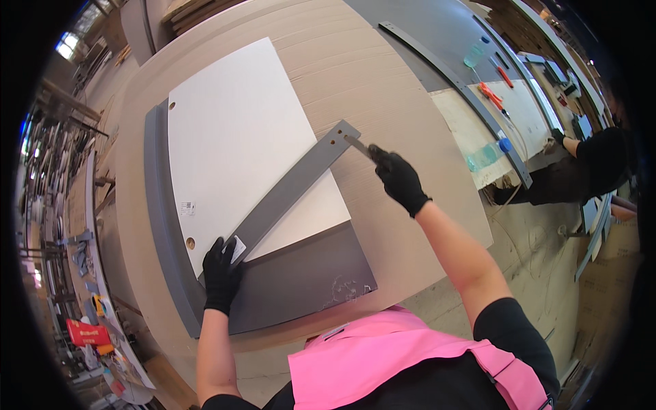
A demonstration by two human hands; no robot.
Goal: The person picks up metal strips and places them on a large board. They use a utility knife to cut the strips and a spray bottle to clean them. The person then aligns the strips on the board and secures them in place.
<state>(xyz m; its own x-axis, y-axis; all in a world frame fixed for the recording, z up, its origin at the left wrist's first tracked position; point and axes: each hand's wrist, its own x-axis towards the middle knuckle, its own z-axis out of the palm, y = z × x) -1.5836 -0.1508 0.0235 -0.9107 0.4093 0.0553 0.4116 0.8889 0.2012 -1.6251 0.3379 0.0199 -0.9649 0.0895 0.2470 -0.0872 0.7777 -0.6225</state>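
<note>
A long grey strip of board [294, 188] lies slantwise over a white panel [236, 130], with several small holes at its far end. Gloved in black, my left hand [222, 273] presses on and grips the strip's near end, beside a small white label or pad [238, 250]. My right hand [400, 179], also in a black glove, is closed round a narrow flat-bladed tool [357, 144]; its blade tip meets the strip's end by the holes. Beneath the white panel shows a dark grey panel [307, 270], and a grey edge piece [164, 225] runs along the left.
Brown cardboard [403, 164] covers the worktable under the panels. To the right, another bench holds a long dark rail [447, 72], plastic bottles [486, 156] and an orange-handled tool [492, 96]. A co-worker in black [594, 167] works there. Shelving with a red box [87, 333] stands left.
</note>
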